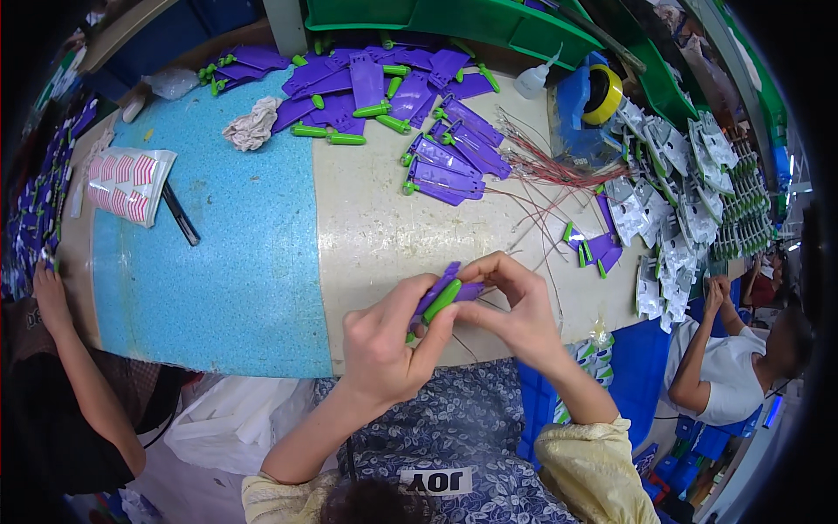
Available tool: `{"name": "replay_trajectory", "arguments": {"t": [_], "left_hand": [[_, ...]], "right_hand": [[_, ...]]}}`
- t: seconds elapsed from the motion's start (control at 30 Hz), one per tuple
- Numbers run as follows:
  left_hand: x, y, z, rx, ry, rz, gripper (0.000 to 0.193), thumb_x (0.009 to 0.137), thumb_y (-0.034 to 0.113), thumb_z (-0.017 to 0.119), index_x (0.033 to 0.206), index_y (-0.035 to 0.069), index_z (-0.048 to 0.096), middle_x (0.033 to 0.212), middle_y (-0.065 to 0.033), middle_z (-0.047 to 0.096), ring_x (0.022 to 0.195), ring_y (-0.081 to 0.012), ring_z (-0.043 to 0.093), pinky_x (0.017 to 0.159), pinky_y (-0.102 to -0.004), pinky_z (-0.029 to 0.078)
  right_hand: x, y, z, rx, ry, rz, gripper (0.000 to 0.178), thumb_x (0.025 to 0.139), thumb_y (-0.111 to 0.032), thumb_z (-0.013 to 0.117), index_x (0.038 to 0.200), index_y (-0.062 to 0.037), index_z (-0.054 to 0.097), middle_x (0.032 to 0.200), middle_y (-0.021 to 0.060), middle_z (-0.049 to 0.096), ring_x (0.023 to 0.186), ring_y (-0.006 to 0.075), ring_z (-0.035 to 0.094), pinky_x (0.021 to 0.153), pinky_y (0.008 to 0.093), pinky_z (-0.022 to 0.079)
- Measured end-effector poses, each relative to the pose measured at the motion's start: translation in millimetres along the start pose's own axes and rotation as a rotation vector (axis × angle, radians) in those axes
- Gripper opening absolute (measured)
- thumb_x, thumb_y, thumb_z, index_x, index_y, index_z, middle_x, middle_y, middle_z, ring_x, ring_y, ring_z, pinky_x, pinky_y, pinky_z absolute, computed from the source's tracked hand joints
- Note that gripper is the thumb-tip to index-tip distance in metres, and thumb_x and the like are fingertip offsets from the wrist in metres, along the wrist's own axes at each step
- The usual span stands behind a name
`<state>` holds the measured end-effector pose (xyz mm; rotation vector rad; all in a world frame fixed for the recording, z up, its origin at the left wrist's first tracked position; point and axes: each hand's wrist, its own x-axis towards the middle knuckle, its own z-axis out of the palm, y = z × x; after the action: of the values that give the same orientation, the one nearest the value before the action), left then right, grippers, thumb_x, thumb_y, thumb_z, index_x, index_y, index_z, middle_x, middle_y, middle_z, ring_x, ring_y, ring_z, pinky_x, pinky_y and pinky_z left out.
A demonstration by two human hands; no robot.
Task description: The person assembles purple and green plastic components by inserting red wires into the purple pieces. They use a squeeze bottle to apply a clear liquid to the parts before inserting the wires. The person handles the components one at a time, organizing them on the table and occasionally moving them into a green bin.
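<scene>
Near the table's front edge, my left hand (388, 336) is closed around a purple plastic piece with a green rounded end (442, 301). The thumb presses along the green part. My right hand (517, 307) pinches the other side of purple plastic, its fingertips close to the left ones. Whether that is one piece or two overlapping ones I cannot tell, as the fingers hide much of it. Thin wires trail on the table near my right hand. Farther off lie several purple pieces with green ends (443, 179), wires attached.
A heap of purple and green pieces (367, 83) lies at the back. Red wires (572, 168), a yellow tape roll (602, 94) and white-grey parts (672, 210) are on the right. A dropper bottle (532, 80) stands behind. At left are a striped packet (129, 185) and a black tool (181, 215). People sit both sides.
</scene>
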<state>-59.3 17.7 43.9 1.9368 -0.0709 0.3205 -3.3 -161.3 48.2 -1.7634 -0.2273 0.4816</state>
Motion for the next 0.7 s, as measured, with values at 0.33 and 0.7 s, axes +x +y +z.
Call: {"name": "replay_trajectory", "arguments": {"t": [0.33, 0.7], "left_hand": [[28, 4, 2, 0.081, -0.447, 0.087, 0.021, 0.091, 0.012, 0.068, 0.109, 0.004, 0.064, 0.076, -0.0134, 0.068, 0.059, -0.0204, 0.066, 0.056, -0.0326, 0.050], [40, -4, -13, -0.794, -0.561, -0.915, 0.019, 0.096, 0.018, 0.064, 0.095, -0.002, 0.064, 0.071, -0.0085, 0.067, 0.048, -0.0103, 0.058, 0.041, -0.0233, 0.041]], "right_hand": [[-16, -40, -24, -0.411, 0.000, -0.157, 0.021, 0.081, -0.001, 0.073, 0.099, 0.0048, 0.064, 0.087, 0.0185, 0.071, 0.076, 0.0260, 0.072, 0.068, 0.0351, 0.056], [-32, -54, -19, -0.321, -0.062, -0.356, 0.004, 0.080, 0.000, 0.072, 0.082, -0.0009, 0.069, 0.071, 0.0106, 0.056, 0.060, 0.0221, 0.057, 0.052, 0.0342, 0.041]]}}
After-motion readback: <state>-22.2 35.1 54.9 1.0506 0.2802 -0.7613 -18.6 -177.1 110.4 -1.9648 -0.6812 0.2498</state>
